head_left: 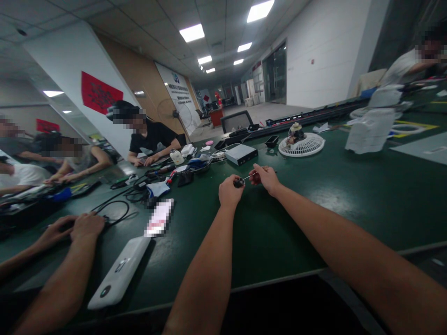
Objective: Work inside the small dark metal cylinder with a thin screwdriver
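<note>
Over the green table [279, 232], my left hand [229, 191] grips a small dark round part [239, 183] with a metallic-looking face. My right hand [265, 179] is closed around a screwdriver, its handle mostly hidden by the fingers. The thin metal shaft of the screwdriver [247, 177] points left toward the dark part. Whether its tip touches the part is too small to tell. Beyond my hands stand a grey box [241, 154] and a round white fan grille [302, 145] with a motor on top.
A white plastic housing [369, 132] stands at right, with a small black tray [271, 141] behind the box. Cables and tools clutter the left. Nearer lie a lit phone [159, 217] and a long white device [120, 272]. A co-worker's hands [87, 226] work at far left.
</note>
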Demonstrator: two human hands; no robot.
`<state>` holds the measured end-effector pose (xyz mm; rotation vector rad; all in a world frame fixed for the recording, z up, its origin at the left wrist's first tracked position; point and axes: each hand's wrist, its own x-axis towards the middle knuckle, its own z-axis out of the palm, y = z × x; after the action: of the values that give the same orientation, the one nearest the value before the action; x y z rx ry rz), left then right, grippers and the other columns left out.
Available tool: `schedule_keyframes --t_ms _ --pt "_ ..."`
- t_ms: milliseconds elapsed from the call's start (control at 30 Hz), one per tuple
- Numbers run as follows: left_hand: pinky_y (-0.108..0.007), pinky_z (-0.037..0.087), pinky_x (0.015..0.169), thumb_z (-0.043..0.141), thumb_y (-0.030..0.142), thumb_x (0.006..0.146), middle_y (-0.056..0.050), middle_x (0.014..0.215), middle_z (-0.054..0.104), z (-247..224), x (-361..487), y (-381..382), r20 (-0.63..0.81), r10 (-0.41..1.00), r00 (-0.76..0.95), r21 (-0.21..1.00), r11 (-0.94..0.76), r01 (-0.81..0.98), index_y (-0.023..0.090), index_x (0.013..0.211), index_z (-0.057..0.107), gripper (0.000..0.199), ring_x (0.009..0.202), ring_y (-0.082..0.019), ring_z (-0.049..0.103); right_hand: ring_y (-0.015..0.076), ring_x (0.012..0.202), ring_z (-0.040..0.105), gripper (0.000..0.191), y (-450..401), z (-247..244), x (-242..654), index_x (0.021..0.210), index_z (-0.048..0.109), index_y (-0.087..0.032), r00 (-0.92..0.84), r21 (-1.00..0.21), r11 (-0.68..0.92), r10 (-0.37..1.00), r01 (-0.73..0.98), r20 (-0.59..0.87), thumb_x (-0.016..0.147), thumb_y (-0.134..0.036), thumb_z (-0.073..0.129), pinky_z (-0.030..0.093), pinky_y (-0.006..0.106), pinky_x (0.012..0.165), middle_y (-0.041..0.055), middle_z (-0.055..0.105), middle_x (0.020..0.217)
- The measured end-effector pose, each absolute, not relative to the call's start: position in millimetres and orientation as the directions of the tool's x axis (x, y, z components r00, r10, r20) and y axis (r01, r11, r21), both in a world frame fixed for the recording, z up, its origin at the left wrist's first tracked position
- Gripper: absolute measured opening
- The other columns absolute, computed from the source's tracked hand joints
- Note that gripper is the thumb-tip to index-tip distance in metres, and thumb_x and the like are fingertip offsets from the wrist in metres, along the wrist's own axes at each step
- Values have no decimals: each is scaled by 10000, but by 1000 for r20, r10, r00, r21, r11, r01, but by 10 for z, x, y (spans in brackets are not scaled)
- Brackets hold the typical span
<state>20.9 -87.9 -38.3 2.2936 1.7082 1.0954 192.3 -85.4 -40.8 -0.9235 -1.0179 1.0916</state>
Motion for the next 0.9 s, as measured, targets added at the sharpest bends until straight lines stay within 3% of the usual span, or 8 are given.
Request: schedule_keyframes --t_ms 300,467,700,900 --pt "-272 501 780 802 240 751 -8 993 763 -412 203 -856 509 850 139 449 -400 799 281 995 711 263 902 -184 695 121 406 600 442 -819 -439 1942 689 686 -136 208 -951 247 956 -185 208 913 -513 631 438 221 404 42 670 543" --pt "-273 503 783 795 248 762 -6 990 762 -399 209 -864 513 846 146 436 -403 804 281 994 711 249 911 -185 697 127 413 615 458 -848 -411 1918 702 694 -137 147 -943 246 965 -223 217 917 -533 615 454 224 415 60 700 577" --pt "-279 512 832 795 261 774 -12 1027 763 -437 199 -830 493 856 155 438 -398 806 282 1020 705 264 936 -182 699 131 416 615 471 -804 -460 1949 684 680 -148 192 -958 264 952 -113 240 897 -567 637 438 223 404 45 676 540" --pt "-282 511 821 792 250 771 -11 1008 760 -435 188 -837 504 850 154 436 -404 804 282 1004 705 251 924 -185 695 126 427 623 493 -867 -397 1917 722 688 -140 148 -944 279 956 -178 255 860 -613 667 447 223 419 63 717 609"
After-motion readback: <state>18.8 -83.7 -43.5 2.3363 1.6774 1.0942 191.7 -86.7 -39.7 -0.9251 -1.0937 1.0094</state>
